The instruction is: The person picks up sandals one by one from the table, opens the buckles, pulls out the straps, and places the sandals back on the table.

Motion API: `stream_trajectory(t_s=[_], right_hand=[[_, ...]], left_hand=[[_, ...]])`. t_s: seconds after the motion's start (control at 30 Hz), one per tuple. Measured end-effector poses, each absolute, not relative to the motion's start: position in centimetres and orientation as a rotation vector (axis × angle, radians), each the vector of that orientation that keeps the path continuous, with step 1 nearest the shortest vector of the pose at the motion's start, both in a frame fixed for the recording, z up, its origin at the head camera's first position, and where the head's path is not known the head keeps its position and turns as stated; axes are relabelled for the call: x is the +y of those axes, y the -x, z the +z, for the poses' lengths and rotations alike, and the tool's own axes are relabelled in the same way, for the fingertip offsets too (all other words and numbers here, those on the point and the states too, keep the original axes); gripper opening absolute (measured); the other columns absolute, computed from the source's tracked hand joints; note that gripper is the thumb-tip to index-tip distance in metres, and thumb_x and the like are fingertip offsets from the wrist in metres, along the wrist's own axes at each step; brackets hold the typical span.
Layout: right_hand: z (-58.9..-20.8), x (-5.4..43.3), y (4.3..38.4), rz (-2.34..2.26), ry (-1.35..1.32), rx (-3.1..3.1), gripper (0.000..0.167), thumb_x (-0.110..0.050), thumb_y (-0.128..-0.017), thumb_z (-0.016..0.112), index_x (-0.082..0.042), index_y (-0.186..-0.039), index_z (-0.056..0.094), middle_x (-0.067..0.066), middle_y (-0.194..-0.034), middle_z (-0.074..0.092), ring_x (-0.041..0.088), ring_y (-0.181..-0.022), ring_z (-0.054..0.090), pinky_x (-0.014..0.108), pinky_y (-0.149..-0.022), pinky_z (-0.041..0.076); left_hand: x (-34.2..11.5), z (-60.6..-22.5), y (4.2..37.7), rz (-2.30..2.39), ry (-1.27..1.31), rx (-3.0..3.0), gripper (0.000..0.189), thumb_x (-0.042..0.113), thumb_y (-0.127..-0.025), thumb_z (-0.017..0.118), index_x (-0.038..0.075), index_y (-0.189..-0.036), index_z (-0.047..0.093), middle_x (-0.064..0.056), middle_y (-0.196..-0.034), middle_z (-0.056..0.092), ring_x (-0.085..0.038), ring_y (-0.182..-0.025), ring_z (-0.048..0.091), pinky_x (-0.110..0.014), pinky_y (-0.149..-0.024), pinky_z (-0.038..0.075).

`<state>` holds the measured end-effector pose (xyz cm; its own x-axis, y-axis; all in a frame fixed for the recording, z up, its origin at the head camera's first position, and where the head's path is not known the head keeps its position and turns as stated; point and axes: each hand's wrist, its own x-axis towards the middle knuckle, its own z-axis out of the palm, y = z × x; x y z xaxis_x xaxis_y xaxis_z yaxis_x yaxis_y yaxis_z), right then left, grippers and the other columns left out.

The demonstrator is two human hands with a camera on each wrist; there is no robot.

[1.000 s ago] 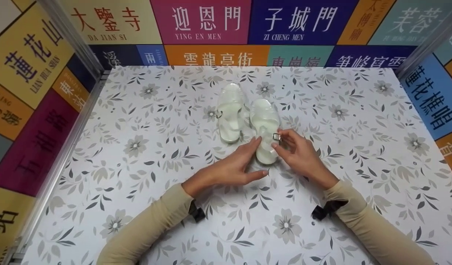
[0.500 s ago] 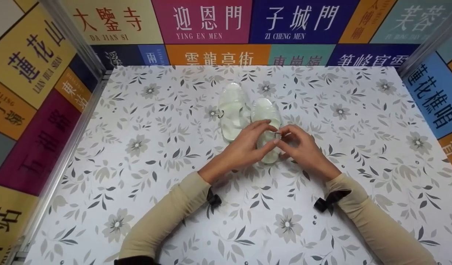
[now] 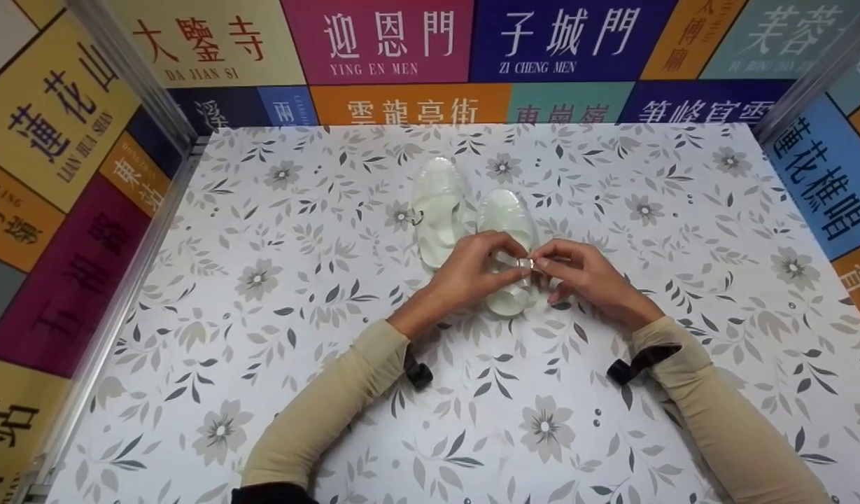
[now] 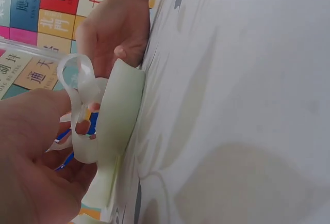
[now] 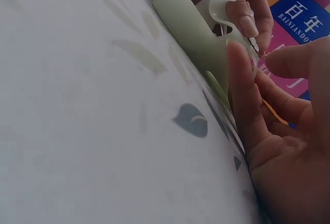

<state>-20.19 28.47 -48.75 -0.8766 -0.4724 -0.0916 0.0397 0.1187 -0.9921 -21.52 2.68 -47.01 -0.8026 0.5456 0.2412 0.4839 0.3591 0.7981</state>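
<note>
Two pale, glossy sandals lie side by side on the table. Over the nearer sandal [image 3: 508, 302], both hands meet at the small metal buckle [image 3: 525, 263] on its outer side. My left hand [image 3: 464, 269] pinches the ankle strap [image 4: 77, 87] at the buckle between thumb and index finger. From the right, my right hand [image 3: 587, 276] holds its thumb and index fingertips at the same spot, pinching the strap by the buckle. Fingers partly cover the strap end, so its threading is hidden. The other sandal [image 3: 440, 210] rests untouched, its buckle [image 3: 418, 218] visible at the left edge.
A white tabletop [image 3: 318, 210] with a grey leaf and flower print lies under everything. Colourful panels [image 3: 395, 42] with printed characters stand along the back and sides. A black wrist mount [image 3: 419, 374] sits on the left wrist, another mount [image 3: 622, 371] on the right.
My left hand has moved right and up from the sandal's inner side to the buckle, its thumb and index finger now pinching there. The right hand stays by the buckle, its fingers shifting slightly.
</note>
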Motion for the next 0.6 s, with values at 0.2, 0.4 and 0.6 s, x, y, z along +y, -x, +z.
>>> stream_trajectory(t_s=[0.2, 0.4, 0.6], right_hand=[[-48.70, 29.00, 20.49, -1.744, 0.416, 1.982, 0.033, -0.024, -0.109, 0.067, 0.008, -0.118, 0.066, 0.011, -0.093, 0.070, 0.016, -0.080, 0.067, 0.028, -0.060, 0.061], [-49.08, 29.00, 20.37, -1.752, 0.436, 1.963, 0.033, -0.023, -0.111, 0.065, 0.009, -0.117, 0.065, 0.010, -0.090, 0.071, 0.013, -0.072, 0.066, 0.026, -0.059, 0.059], [-49.51, 28.74, 20.31, -1.831, 0.466, 1.943, 0.030, -0.019, -0.111, 0.064, 0.010, -0.119, 0.062, 0.009, -0.089, 0.070, 0.011, -0.069, 0.065, 0.022, -0.056, 0.056]], left_hand=[[2.63, -47.39, 21.51, 1.529, -0.922, 2.482, 0.028, 0.025, -0.096, 0.085, 0.012, -0.120, 0.079, 0.000, -0.120, 0.080, -0.010, -0.115, 0.074, -0.019, -0.103, 0.055], [2.66, -47.65, 21.45, 1.537, -0.951, 2.494, 0.024, 0.022, -0.098, 0.083, 0.011, -0.119, 0.080, -0.002, -0.118, 0.081, -0.011, -0.115, 0.074, -0.020, -0.105, 0.054], [2.76, -47.84, 21.50, 1.535, -0.974, 2.514, 0.020, 0.020, -0.099, 0.081, 0.011, -0.118, 0.081, -0.001, -0.115, 0.082, -0.011, -0.112, 0.074, -0.021, -0.104, 0.054]])
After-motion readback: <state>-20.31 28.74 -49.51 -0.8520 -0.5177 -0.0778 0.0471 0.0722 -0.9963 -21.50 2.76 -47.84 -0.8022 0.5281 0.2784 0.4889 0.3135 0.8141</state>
